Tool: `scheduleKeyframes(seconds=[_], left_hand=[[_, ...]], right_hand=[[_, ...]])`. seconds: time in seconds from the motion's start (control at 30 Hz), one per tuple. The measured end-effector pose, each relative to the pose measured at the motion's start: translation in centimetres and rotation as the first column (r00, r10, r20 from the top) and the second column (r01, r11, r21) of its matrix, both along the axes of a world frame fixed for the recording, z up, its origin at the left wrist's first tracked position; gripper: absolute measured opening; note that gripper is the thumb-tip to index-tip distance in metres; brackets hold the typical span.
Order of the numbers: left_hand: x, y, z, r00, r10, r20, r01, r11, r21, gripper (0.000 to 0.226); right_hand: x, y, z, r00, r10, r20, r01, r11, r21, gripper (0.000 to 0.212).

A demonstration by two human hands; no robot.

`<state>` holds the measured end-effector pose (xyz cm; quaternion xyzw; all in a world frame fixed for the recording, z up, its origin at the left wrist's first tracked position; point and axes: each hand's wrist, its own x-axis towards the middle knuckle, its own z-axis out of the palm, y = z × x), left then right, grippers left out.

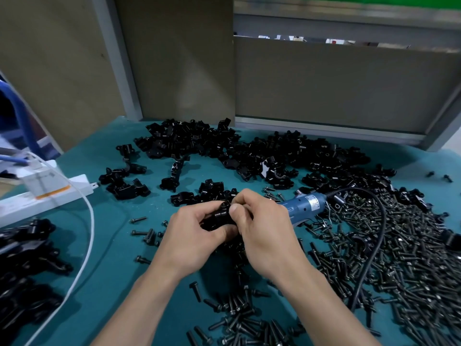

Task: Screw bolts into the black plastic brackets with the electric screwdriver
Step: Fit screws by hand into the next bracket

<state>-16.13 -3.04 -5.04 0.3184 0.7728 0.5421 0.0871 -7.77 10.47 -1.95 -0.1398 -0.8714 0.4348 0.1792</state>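
My left hand (192, 236) grips a bracket (219, 216); my right hand (262, 231) pinches a bolt at its hole, I think. Seat it straight first. Screwdriver (305, 207) lies at 2 o'clock.

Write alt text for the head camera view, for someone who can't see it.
Two bare hands, left hand and right hand, grip one black bracket above a teal table. A blue electric screwdriver lies beside them, between heaps of brackets and bolts.
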Motion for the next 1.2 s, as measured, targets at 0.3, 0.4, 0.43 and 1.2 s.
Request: scheduleKeyframes(seconds=[0.3, 0.4, 0.43, 1.2], left_hand=[[-0.2, -0.1, -0.1, 1.0, 0.016, 0.001, -0.017, 0.999, 0.037, 0.04], [-0.1, 0.1, 0.1, 1.0, 0.023, 0.011, -0.024, 1.0, 0.012, 0.046], [-0.2, 0.2, 0.0, 0.997, 0.077, 0.002, -0.077, 0.997, 0.031, 0.046], [0.6, 1.1, -1.1, 1.0, -0.002, 0.006, 0.003, 0.997, -0.079, 0.027]], right_hand=[[0.1, -0.5, 0.2, 0.999, -0.036, -0.019, 0.037, 0.999, 0.035, 0.024], [0.0, 0.0, 0.7, 1.0, -0.02, 0.016, 0.02, 0.999, 0.042, 0.022], [0.0, 0.2, 0.8, 0.999, -0.026, 0.032, 0.025, 0.999, 0.044, 0.022], [-2.5, 0.6, 3.2, 0.79, -0.266, 0.553, 0.596, 0.545, -0.589, 0.018]])
